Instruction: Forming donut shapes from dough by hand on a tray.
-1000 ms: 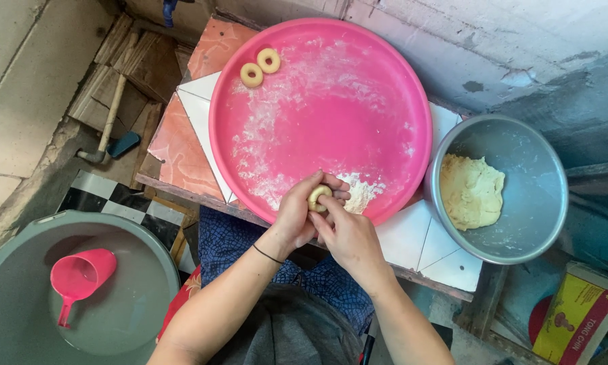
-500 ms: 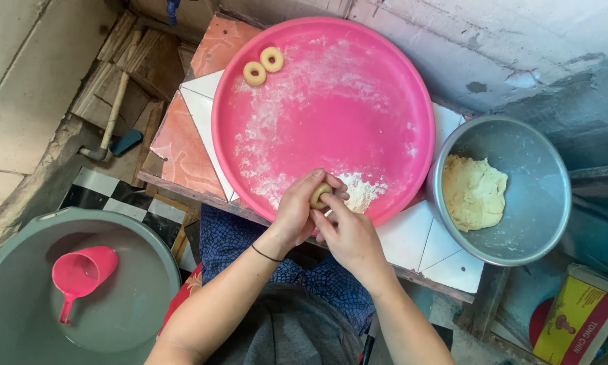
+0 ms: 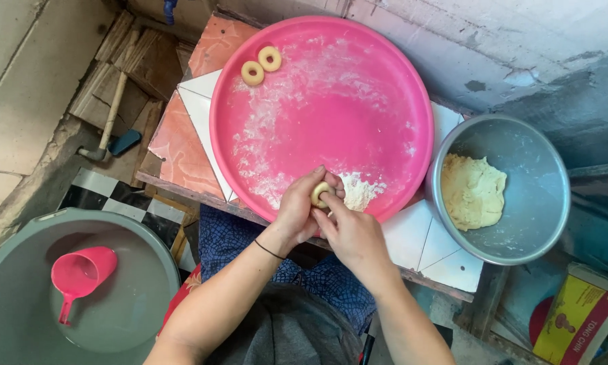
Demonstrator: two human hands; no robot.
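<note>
Both hands grip dough ring [image 3: 319,194]: left hand [image 3: 298,215] cups it, right hand [image 3: 352,233] pinches beside, over pink tray [image 3: 398,101] rim.

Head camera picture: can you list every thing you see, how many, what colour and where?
Round plastic tray: one, pink, floured, on the tiled table.
Finished dough rings: two, pale yellow, tray's far left edge.
Flour heap: one, white, tray's near edge.
Round metal bowl: one, grey, right of tray.
Dough lump: one, pale yellow, inside bowl.
Large basin: one, grey, lower left.
Plastic scoop: one, pink, inside basin.
Small dough piece: one, pale yellow, between both hands.
Left hand: holding the piece.
Right hand: pinching it.
</note>
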